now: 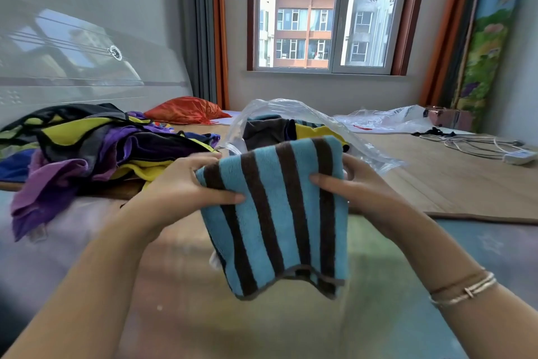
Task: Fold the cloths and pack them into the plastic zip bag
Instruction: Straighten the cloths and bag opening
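I grip the folded striped cloth (276, 213) with my left hand (186, 184) and right hand (358, 184), stripes running away from me. The zip bag (305, 125) lies on the bed straight beyond it, nearer my right hand, mouth toward me.

Bright daylight enters through the window (326, 12) at twelve o'clock and fills the room evenly, with only soft shadows. The glossy headboard (72, 61) at ten o'clock mirrors the outdoor view as pale glare. Wide-angle distortion bends the edges, and the forearms and bed (262, 329) toward six o'clock look smeared and soft.
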Tool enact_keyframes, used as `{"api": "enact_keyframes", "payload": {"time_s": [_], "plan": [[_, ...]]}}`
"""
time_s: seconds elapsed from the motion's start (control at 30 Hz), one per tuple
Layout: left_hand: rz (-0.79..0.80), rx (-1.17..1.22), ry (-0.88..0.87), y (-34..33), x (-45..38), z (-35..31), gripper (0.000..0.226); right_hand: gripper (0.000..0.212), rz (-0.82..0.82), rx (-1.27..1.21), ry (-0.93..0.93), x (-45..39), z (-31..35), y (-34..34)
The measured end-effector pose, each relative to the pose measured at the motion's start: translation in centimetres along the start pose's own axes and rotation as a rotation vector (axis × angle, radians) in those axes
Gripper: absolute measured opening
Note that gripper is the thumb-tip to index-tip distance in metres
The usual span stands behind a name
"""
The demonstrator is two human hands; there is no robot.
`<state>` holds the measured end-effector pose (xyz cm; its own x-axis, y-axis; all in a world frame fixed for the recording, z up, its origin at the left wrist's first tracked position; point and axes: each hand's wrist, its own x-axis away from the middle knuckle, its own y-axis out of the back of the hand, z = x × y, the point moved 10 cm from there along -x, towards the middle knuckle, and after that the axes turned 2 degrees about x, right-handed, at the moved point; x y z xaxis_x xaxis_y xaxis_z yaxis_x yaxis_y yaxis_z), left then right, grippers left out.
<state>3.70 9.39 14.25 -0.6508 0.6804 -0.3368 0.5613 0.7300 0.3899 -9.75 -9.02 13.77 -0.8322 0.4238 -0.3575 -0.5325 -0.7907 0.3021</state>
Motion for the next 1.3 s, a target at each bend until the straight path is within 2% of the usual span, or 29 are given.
{"api": "enact_keyframes", "payload": {"time_s": [0.1, 0.17, 0.2, 0.27, 0.33, 0.4, 0.47, 0.5, 0.57, 0.63, 0.73, 0.8, 0.83, 0.9, 0.93, 1.0, 1.07, 1.13, 1.2, 1.23, 1.3], "plan": [[-0.015, 0.387, 0.061, -1.0, -0.2, 0.9, 0.039, 0.035, 0.131, -0.297, -0.125, 0.4, -1.2, -2.2], [-0.113, 0.462, 0.106, -1.0, -1.0, 1.9, 0.030, 0.035, 0.263, -0.333, -0.184, 1.0, -1.9, -4.3], [-0.166, 0.441, 0.126, -0.9, -1.4, 2.2, 0.023, 0.034, 0.276, -0.329, -0.200, 1.1, -2.4, -4.6], [-0.252, 0.432, 0.144, -0.9, -2.2, 2.9, 0.017, 0.035, 0.169, -0.326, -0.231, -0.1, -3.4, -3.6], [-0.247, 0.507, 0.132, -1.6, -3.1, 3.1, 0.020, 0.035, 0.001, -0.384, -0.294, -2.1, -4.8, -1.3], [-0.124, 0.545, 0.162, -3.4, -4.5, 3.5, 0.049, 0.027, -0.064, -0.502, -0.381, -4.0, -5.8, -0.3], [-0.021, 0.441, 0.257, -4.7, -6.0, 4.0, 0.080, 0.016, -0.089, -0.547, -0.454, -5.8, -7.2, 0.0], [-0.007, 0.371, 0.296, -4.9, -6.9, 4.4, 0.087, 0.014, -0.095, -0.548, -0.473, -6.9, -7.9, 0.2], [-0.031, 0.239, 0.297, -4.9, -9.1, 4.5, 0.078, 0.014, -0.123, -0.532, -0.487, -9.3, -9.1, 0.3], [-0.079, 0.056, 0.252, -4.9, -11.4, 4.5, 0.067, 0.020, -0.257, -0.502, -0.413, -12.3, -9.9, 1.7], [-0.076, -0.202, 0.213, -6.3, -14.1, 4.7, 0.055, 0.031, -0.505, -0.385, -0.185, -16.2, -8.3, 4.6], [-0.041, -0.305, 0.184, -8.0, -15.6, 4.5, 0.052, 0.034, -0.553, -0.273, -0.132, -18.8, -8.4, 5.7], [-0.044, -0.347, 0.152, -8.7, -16.5, 3.9, 0.056, 0.032, -0.521, -0.233, -0.155, -20.4, -9.0, 5.9], [-0.080, -0.440, 0.092, -9.7, -18.4, 2.4, 0.064, 0.015, -0.371, -0.179, -0.314, -23.0, -11.1, 5.4], [-0.090, -0.459, 0.083, -10.1, -19.5, 1.9, 0.063, 0.011, -0.348, -0.164, -0.378, -23.7, -12.1, 5.5], [-0.070, -0.459, 0.118, -11.4, -22.0, 2.1, 0.053, 0.014, -0.488, -0.163, -0.370, -25.4, -13.0, 8.0], [-0.004, -0.538, 0.173, -13.2, -24.2, 3.5, 0.042, 0.030, -0.664, -0.143, -0.330, -26.9, -13.6, 10.9], [0.101, -0.686, 0.253, -15.3, -26.0, 6.4, 0.042, 0.042, -0.704, -0.042, -0.344, -28.7, -14.8, 12.6], [0.205, -0.813, 0.314, -17.3, -27.4, 10.0, 0.054, 0.044, -0.717, 0.221, -0.342, -30.4, -15.8, 13.9], [0.230, -0.857, 0.313, -18.1, -28.1, 11.5, 0.062, 0.045, -0.710, 0.435, -0.321, -31.3, -15.8, 14.3], [0.228, -0.900, 0.286, -18.9, -29.3, 13.7, 0.080, 0.051, -0.627, 1.049, -0.348, -32.9, -16.5, 14.4]]}}
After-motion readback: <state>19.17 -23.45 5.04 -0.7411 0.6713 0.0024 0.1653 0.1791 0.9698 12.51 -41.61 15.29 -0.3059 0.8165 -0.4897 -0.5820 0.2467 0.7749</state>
